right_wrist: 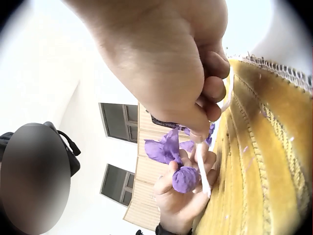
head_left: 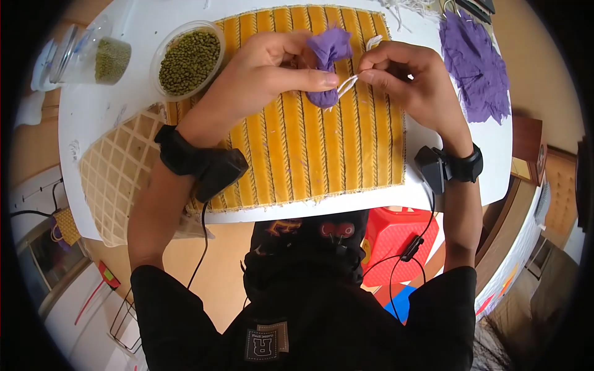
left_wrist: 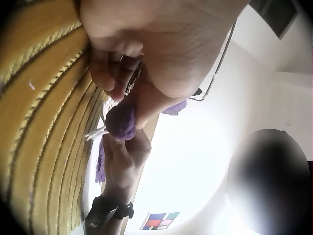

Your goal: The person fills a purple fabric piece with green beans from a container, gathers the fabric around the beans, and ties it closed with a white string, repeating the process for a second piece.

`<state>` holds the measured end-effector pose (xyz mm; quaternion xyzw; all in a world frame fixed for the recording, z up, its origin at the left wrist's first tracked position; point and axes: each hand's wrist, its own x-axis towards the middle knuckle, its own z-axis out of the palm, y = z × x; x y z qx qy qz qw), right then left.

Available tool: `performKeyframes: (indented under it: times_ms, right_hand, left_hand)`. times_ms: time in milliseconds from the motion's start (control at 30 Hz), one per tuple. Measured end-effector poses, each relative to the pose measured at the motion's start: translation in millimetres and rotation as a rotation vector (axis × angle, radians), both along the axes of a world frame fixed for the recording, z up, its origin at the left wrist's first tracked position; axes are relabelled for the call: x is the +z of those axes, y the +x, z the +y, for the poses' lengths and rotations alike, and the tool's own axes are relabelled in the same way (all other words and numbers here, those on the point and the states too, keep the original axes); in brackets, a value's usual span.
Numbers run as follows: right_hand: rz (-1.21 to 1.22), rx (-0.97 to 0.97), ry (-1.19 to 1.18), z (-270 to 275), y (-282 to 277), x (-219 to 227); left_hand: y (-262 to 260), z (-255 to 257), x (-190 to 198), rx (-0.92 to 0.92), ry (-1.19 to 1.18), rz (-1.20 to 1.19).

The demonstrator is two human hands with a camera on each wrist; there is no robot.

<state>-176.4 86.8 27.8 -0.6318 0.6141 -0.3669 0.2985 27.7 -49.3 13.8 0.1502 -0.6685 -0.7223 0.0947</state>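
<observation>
My left hand [head_left: 269, 68] pinches a small purple bundle [head_left: 322, 99] between thumb and fingers, over the yellow striped mat [head_left: 297, 167]. Its gathered top flares out above the thumb, and a rounded, filled end bulges below. In the right wrist view, that round end [right_wrist: 185, 179] looks smooth and taut. A white string [head_left: 348, 84] runs from the bundle to my right hand [head_left: 417, 80], whose thumb and index finger pinch it. From the left wrist, loose white string ends [left_wrist: 96, 132] show beside the bundle [left_wrist: 121, 122]. What fills the bundle is hidden.
A clear bowl [head_left: 218, 69] of green beans stands at the mat's left edge. Farther left, a clear jar [head_left: 93, 59] with small green grains lies tipped. Crumpled purple sheets [head_left: 473, 68] lie at right, white strings [head_left: 413, 7] at the back, a lattice-patterned cover [head_left: 120, 179] at front left.
</observation>
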Motion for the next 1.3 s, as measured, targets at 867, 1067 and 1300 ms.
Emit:
performKeyframes:
  times_ms: [867,1067,1300]
  right_hand:
    - [0.105,0.054,-0.130,-1,17,-3]
    - [0.402,0.081,-0.113,0,7,4]
    - [0.739,-0.063,-0.085,5,-22,7]
  left_hand:
    - [1,-7,-10,-0.042,-0.006,0.020]
    - [1,-6,-11,-0.033,-0.024,0.025]
    - [1,-6,-10,-0.012,-0.042,0.016]
